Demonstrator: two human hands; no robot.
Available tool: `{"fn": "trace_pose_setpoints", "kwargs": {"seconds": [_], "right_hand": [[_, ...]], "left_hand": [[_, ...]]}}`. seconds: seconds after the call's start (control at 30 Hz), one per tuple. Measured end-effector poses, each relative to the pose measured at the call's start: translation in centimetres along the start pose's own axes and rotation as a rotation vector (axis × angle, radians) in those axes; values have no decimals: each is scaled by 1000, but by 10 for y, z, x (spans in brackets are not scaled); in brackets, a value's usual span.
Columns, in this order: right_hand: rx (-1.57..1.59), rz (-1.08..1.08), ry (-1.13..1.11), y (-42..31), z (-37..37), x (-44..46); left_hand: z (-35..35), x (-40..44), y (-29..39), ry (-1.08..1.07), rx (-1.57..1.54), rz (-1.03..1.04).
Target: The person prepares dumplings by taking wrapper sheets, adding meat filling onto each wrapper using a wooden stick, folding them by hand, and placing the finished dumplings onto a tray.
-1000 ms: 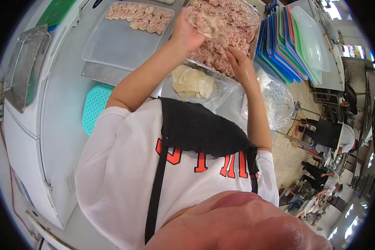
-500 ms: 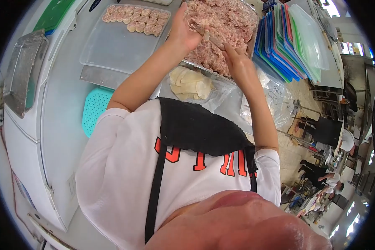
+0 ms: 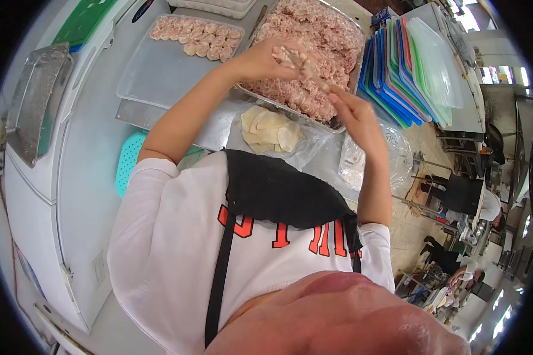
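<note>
The left hand point(image 3: 266, 61) is cupped around a small, pink-and-pale meat portion point(image 3: 280, 54), its fingers curled about it; whether dough lies beneath is too small to tell. The right hand point(image 3: 356, 113) pinches one end of a slim, flat, meat-smeared spreading tool point(image 3: 320, 81), whose other end touches the portion. Both hands are over the near part of a large rectangular metal tray point(image 3: 291, 111) heaped with coarse pink minced meat point(image 3: 314, 26).

At the far left, a translucent rectangular plastic tray point(image 3: 160, 74) carries small round pink-topped dumplings point(image 3: 206, 39), packed in rows along its far side. On the near side of the metal tray, a loose pile of thin cream-coloured dough wrappers point(image 3: 269, 130) lies on clear plastic, with a clear plastic bag point(image 3: 401, 158) to its right. A turquoise perforated plastic basket point(image 3: 128, 165) sits near the left arm. To the right of the minced meat stand overlapping blue, green, red and clear plastic sheets point(image 3: 397, 77).
</note>
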State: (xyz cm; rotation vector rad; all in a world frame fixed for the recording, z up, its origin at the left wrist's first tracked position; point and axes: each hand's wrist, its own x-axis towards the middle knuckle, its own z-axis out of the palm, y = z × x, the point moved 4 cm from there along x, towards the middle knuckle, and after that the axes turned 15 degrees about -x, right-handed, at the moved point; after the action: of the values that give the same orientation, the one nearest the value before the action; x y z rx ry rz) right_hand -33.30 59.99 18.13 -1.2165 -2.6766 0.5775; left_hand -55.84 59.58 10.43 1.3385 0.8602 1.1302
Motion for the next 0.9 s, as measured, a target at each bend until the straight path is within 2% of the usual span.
{"fn": "trace_pose_setpoints", "kwargs": {"seconds": [0.1,0.2,0.3,0.33,0.4,0.43,0.5,0.57,0.63,0.67,0.73,0.8,0.87,0.9], "right_hand": [[44,-76,-62,22,29,8],[-76,-184,93,57,36,21],[-364,-29,303,29,24,9],[-261,-165,406,23,30,7],[-332,-166,374,43,62,15],[-363,-157,359,55,79,20],[-424,-5,247,87,76,22],[-491,102,113,94,58,12],[-274,130,93,88,40,5],[-107,129,130,83,31,0],[180,58,131,65,20,-5],[176,8,40,41,32,-3],[246,2,-43,41,53,1],[116,-40,41,43,46,2]], "left_hand": [[1,3,15,-142,418,142],[-6,7,-10,37,426,-90],[-20,10,-48,322,165,-160],[-21,15,-54,249,212,-179],[-21,25,-62,96,307,-217],[-18,22,-58,113,367,-183],[-9,9,-35,158,483,-105],[-9,-3,-25,175,303,-245],[-5,-10,-11,189,265,-132],[-3,-12,0,195,316,55],[0,-10,11,124,388,208],[3,-5,9,-38,428,130],[4,-1,7,-48,537,175],[5,1,5,-50,590,201]]}}
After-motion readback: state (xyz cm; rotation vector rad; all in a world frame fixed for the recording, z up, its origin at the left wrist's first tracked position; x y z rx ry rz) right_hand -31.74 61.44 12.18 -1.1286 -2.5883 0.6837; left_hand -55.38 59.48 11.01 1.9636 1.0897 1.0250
